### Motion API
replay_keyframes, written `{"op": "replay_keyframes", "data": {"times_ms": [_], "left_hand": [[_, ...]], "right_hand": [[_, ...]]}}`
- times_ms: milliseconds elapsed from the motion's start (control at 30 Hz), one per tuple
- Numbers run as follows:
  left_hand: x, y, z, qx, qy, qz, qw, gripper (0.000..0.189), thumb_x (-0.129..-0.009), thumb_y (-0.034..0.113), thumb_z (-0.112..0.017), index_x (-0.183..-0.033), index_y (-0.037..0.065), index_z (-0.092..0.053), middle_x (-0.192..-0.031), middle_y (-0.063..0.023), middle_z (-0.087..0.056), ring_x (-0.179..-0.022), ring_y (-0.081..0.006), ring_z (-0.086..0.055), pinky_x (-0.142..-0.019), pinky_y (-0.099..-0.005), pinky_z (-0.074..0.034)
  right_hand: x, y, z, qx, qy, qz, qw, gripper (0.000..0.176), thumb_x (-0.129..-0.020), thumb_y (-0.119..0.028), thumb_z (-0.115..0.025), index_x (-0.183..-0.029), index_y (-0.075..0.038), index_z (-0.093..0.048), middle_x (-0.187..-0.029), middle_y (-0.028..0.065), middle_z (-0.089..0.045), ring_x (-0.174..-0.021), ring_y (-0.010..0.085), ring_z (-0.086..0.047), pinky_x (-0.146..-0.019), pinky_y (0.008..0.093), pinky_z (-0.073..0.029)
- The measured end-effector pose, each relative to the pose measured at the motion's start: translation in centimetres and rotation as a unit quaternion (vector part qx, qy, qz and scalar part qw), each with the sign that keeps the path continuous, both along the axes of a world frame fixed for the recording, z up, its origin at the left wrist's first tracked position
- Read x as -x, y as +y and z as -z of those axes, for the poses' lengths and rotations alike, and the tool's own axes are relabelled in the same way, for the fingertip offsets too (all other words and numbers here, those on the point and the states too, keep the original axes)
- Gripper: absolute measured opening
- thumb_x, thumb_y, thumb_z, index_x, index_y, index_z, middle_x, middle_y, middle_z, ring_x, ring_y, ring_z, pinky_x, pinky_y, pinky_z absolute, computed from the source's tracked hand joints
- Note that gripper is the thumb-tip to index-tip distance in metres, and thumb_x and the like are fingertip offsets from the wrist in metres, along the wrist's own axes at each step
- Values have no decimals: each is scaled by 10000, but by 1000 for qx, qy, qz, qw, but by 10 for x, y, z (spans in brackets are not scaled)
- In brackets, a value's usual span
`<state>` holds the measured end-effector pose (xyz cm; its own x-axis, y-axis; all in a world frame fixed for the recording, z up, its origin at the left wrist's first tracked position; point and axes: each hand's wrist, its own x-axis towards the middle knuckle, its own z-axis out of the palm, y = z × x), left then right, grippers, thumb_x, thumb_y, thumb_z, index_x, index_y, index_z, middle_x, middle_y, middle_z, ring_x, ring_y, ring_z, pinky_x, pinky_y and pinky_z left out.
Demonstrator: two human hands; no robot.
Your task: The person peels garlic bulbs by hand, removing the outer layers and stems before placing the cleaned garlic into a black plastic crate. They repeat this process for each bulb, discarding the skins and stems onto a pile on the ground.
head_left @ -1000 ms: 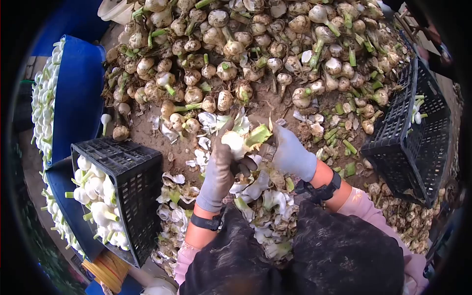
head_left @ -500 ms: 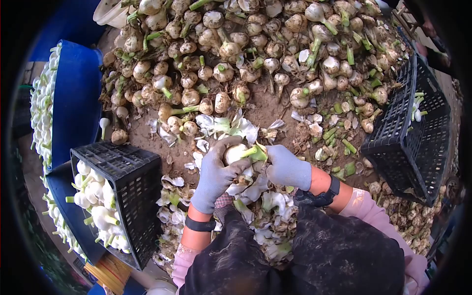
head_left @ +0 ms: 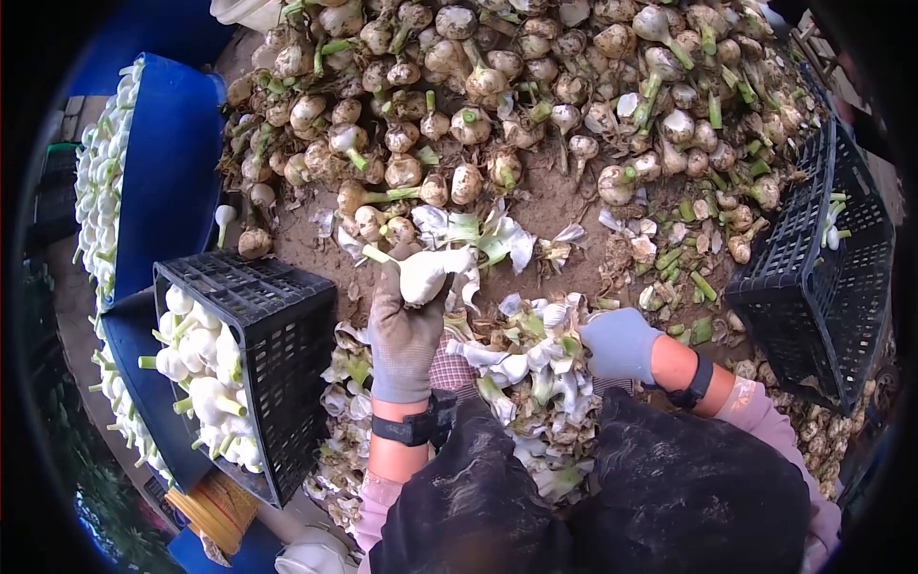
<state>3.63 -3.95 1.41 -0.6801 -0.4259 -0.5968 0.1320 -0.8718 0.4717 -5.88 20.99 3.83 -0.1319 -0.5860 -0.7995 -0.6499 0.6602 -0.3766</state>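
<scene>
Gripping the white garlic bulb [head_left: 424,277] between thumb and fingers, the left hand [head_left: 404,337] is positioned beside the bulb-filled black crate [head_left: 287,368]. The bulb's stem [head_left: 376,253] points toward the crate side. The right hand [head_left: 618,344] adjoins the loose skins [head_left: 543,368]; its fingertips are hidden, state indeterminable.

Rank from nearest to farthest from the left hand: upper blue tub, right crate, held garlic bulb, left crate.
Left hand, head view:
1. Garlic bulb, in its fingers
2. Left crate, to its left
3. Upper blue tub, farther left
4. Right crate, far right side
</scene>
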Motion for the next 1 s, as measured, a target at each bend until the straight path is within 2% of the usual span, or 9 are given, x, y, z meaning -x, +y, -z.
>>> {"op": "replay_keyframes", "data": {"times_ms": [200, 333, 500, 633, 667, 733, 867, 933, 1000], "left_hand": [[3, 15, 2, -22, -36, 127, 991, 345, -979, 283, -502, -1188, 11, -545, -1164, -148, -609, -1083, -313, -603, -951, -491, -514], [8, 17, 7, -23, -52, 113, 992, 316, -979, 244, -522, -1160, -12, -560, -1084, -126, -644, -1002, -249, -635, -853, -389, -546], [12, 7, -1, 137, -130, 129, 974, 363, -1020, 292, -439, -1213, -3, -528, -1108, -123, -625, -956, -249, -651, -798, -405, -586], [72, 52, -93, 168, 33, 261, 950, 430, -962, 182, -565, -1333, 3, -440, -1208, -157, -591, -1081, -254, -626, -849, -393, -583], [83, 63, -125, 202, 179, 408, 872, 499, -953, 210, -582, -1369, -1, -407, -1291, -166, -535, -1115, -263, -605, -887, -387, -564], [97, 76, -156, 317, 211, 345, 858, 529, -941, 214, -597, -1380, -8, -400, -1335, -170, -493, -1124, -266, -594, -933, -376, -534], [84, 6, -104, 327, 43, 161, 930, 392, -972, 133, -529, -1327, -17, -457, -1219, -150, -575, -1041, -248, -621, -878, -341, -530], [69, 0, -79, 307, 4, 140, 941, 327, -985, 120, -503, -1281, -19, -491, -1151, -129, -607, -994, -229, -632, -836, -337, -536], [63, 12, -55, 282, -23, 178, 943, 304, -975, 139, -536, -1243, -5, -523, -1122, -120, -614, -948, -214, -636, -826, -328, -540]], "right_hand": [[21, -47, -33, 320, 282, 133, 895, 341, -761, -191, -662, -1064, -44, -612, -799, 142, -655, -743, 263, -679, -646, 352, -508], [23, -72, -12, 343, 211, 74, 912, 263, -813, -231, -646, -1002, -48, -634, -810, 124, -661, -762, 269, -677, -659, 363, -510], [-1, -45, -48, 321, -451, 148, 820, 191, -909, -251, -592, -955, -78, -659, -840, 108, -664, -754, 267, -644, -714, 358, -500], [-5, -29, -12, 226, -169, 149, 948, 320, -842, -274, -620, -1157, -217, -645, -888, 100, -691, -848, 317, -660, -741, 413, -520], [-36, -14, 63, 368, -168, 180, 896, 314, -852, -333, -635, -1145, -219, -651, -927, 99, -678, -868, 322, -654, -750, 417, -523], [-5, -17, 1, 363, -157, 142, 907, 309, -870, -384, -624, -1123, -209, -657, -994, 101, -654, -896, 319, -648, -760, 418, -522], [59, -13, -24, 237, 135, 213, 938, 359, -819, -114, -586, -1168, -196, -619, -990, 106, -653, -891, 292, -652, -761, 395, -523], [93, -13, 8, 363, 289, 275, 842, 483, -769, -27, -577, -1231, -168, -551, -882, 118, -632, -810, 311, -628, -700, 397, -514], [130, -44, 12, 315, 379, 271, 827, 584, -768, -25, -581, -1327, -169, -492, -1086, 151, -610, -952, 311, -617, -836, 396, -505]]}}
